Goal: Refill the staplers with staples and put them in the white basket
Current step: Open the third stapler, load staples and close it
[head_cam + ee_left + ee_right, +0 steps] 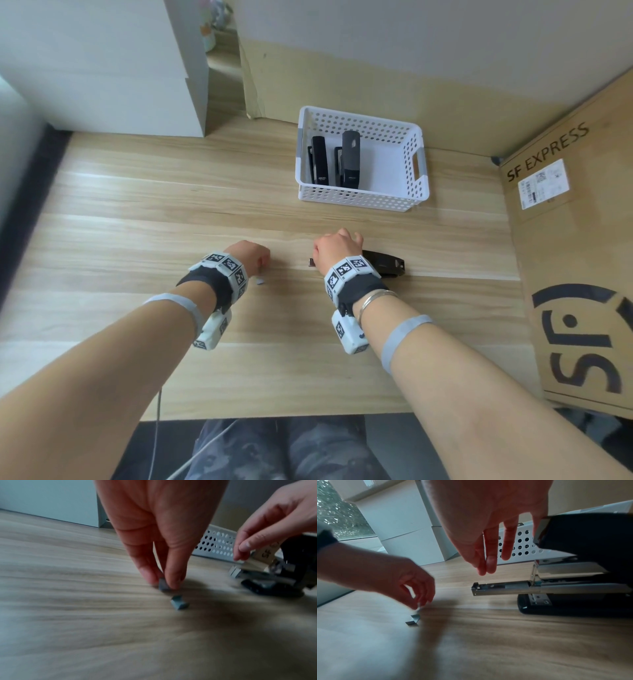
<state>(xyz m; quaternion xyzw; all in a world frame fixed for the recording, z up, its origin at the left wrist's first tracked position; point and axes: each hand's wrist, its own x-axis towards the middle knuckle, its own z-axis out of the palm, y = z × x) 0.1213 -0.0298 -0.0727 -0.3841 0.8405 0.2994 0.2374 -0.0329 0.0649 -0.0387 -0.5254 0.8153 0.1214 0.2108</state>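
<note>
A black stapler lies on the wooden table, its top lifted and its metal staple tray slid out to the left. My right hand hangs over the tray with straight fingers and holds nothing. My left hand pinches a small block of staples at the table surface. A second small staple piece lies loose just in front of it. The white basket stands behind, with two dark staplers lying in it.
A large SF EXPRESS cardboard box walls off the table's right side. White boxes stand at the back left. A cardboard sheet leans on the back wall. The table's front edge is close to my lap.
</note>
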